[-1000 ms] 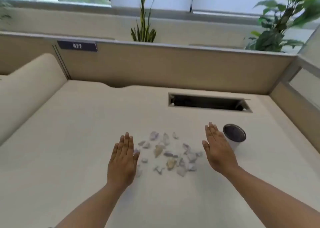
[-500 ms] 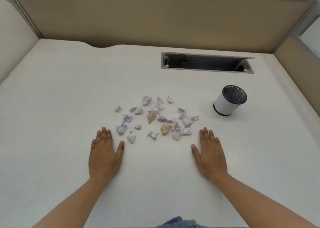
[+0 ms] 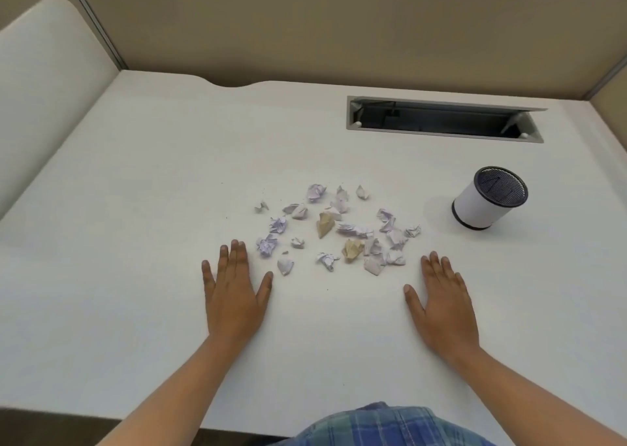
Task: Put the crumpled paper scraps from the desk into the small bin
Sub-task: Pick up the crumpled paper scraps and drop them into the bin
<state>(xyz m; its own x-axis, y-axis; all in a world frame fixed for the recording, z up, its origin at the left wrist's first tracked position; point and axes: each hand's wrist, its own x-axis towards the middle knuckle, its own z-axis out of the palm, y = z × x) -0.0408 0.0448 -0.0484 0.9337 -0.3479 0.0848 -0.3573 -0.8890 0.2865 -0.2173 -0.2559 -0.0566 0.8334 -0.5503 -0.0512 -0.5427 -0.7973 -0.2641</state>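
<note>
Paper scraps (image 3: 339,228): a loose scatter of small crumpled balls and twists lying on the tabletop (image 3: 135,208), a little right of its middle. Most are white or pale lilac, with creased, faceted surfaces.
Tan scraps: two differ in colour. One tan scrap (image 3: 324,223) sits near the middle of the scatter; the other tan scrap (image 3: 352,250) lies nearer the person, touching pale pieces on its right.
Outliers: a tiny white scrap (image 3: 261,206) lies apart at the far left of the group; another white scrap (image 3: 285,266) is the nearest piece on the left.
Small bin (image 3: 489,198): a white cylinder with a dark rim and dark base band, its inside lined with dark mesh. It stands to the right of the scatter, apart from it, and no scraps show inside.
Left hand (image 3: 234,293): flat on the tabletop, palm down, fingers stretched out, thumb spread; its grip is slack and empty. Its fingertips lie just beside the lilac scrap (image 3: 267,244) at the group's left edge.
Right hand (image 3: 441,299): likewise flat and spread, holding nothing, just near and right of the scatter.
Cable slot (image 3: 444,120): a dark rectangular opening at the far right of the tabletop.
Partition (image 3: 339,28): a tan panel behind the tabletop.
</note>
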